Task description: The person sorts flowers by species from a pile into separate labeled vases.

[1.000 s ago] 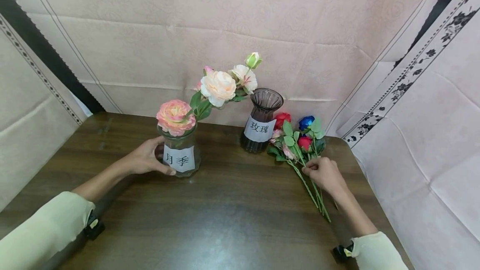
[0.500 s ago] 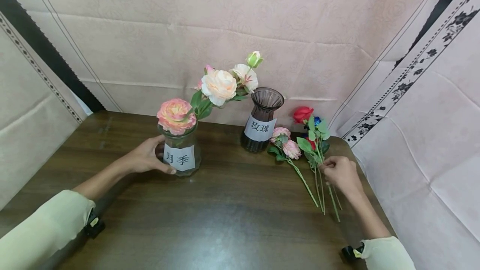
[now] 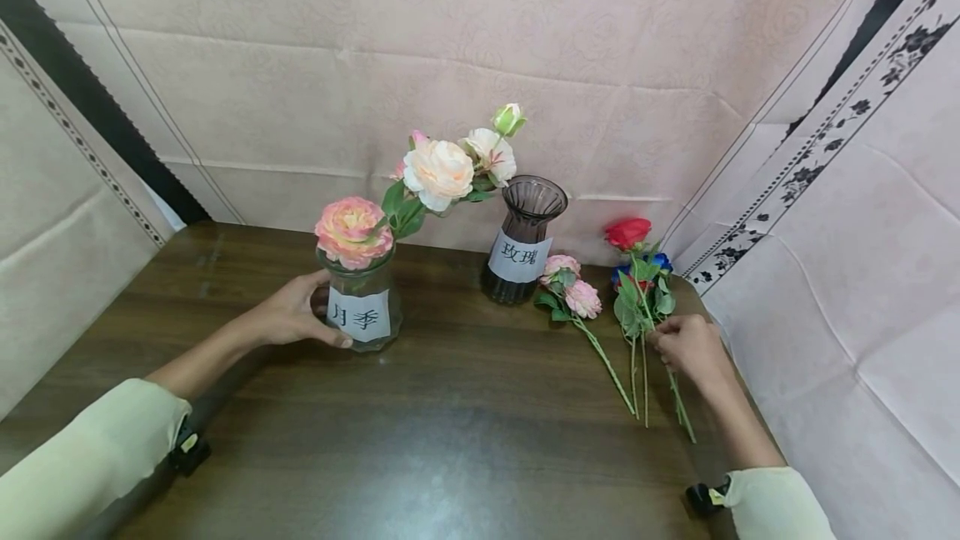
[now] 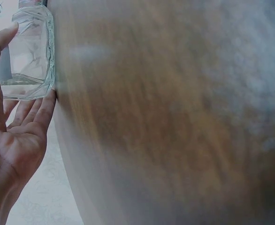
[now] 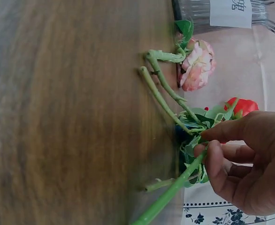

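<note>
In the head view, my left hand [image 3: 292,315] holds a clear glass vase [image 3: 381,288], thumb across its front and fingers behind. A pink-and-yellow flower [image 3: 354,232] and a branch of cream flowers [image 3: 438,177] stand in it; its paper label shows characters. The left wrist view shows the vase's base [image 4: 32,51]. At the right, my right hand [image 3: 690,350] pinches the green stem [image 5: 168,197] of a red rose [image 3: 628,233], its bloom raised above the other flowers. Beneath are a blue rose [image 3: 660,262] and another red bloom, partly hidden by leaves.
A dark ribbed glass vase [image 3: 532,219] with a paper label stands near the back edge. Beside it lies a pink flower stem [image 3: 583,300] with two blooms. The wooden table [image 3: 450,407] meets cloth walls at the back and sides.
My right hand has moved right with the red rose, parting it from the pink flowers. The blue rose and other red bloom have shifted right too. My left hand stays on the clear vase.
</note>
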Demonstrator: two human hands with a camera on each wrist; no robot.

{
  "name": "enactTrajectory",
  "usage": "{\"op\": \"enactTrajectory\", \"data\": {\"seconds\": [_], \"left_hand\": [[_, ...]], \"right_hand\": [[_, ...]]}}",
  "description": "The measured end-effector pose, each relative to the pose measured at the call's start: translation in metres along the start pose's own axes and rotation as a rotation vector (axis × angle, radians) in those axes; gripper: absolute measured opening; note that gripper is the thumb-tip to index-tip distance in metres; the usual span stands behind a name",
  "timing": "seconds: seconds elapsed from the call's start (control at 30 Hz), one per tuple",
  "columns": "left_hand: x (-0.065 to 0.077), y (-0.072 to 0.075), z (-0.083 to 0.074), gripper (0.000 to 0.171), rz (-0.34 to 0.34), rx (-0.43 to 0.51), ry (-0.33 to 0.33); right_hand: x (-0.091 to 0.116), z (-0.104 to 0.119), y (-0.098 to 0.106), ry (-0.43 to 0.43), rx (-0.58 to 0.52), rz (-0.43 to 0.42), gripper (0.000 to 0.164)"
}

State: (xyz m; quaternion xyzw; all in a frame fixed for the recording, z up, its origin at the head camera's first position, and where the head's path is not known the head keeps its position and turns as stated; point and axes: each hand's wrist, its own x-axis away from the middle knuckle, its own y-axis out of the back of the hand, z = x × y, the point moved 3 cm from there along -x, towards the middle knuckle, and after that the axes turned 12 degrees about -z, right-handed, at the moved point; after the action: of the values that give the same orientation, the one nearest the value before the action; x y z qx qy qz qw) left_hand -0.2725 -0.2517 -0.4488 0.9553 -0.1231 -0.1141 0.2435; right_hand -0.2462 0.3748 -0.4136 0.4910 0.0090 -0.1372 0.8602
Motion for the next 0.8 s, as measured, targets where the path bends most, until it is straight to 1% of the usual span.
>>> {"op": "enactTrajectory", "data": {"seconds": [0.13, 0.2, 0.5, 0.67, 0.8], "left_hand": [[-0.001, -0.001, 0.001, 0.103, -0.001, 0.0, 0.006], [-0.001, -0.001, 0.001, 0.104, 0.0, 0.0, 0.007], [-0.001, 0.0, 0.001, 0.102, 0.01, 0.015, 0.015], [-0.001, 0.0, -0.001, 0.102, 0.012, 0.01, 0.009], [-0.001, 0.0, -0.001, 0.102, 0.01, 0.006, 0.006]], "right_hand": [[-0.001, 0.0, 0.004, 0.034, 0.088, -0.03, 0.031], [-0.002, -0.001, 0.005, 0.047, 0.109, -0.047, 0.032], [0.003, 0.005, 0.009, 0.073, 0.117, -0.068, 0.032], [0.006, 0.014, 0.012, 0.077, 0.111, -0.069, 0.032], [0.01, 0.022, 0.014, 0.092, 0.094, -0.101, 0.03]]}}
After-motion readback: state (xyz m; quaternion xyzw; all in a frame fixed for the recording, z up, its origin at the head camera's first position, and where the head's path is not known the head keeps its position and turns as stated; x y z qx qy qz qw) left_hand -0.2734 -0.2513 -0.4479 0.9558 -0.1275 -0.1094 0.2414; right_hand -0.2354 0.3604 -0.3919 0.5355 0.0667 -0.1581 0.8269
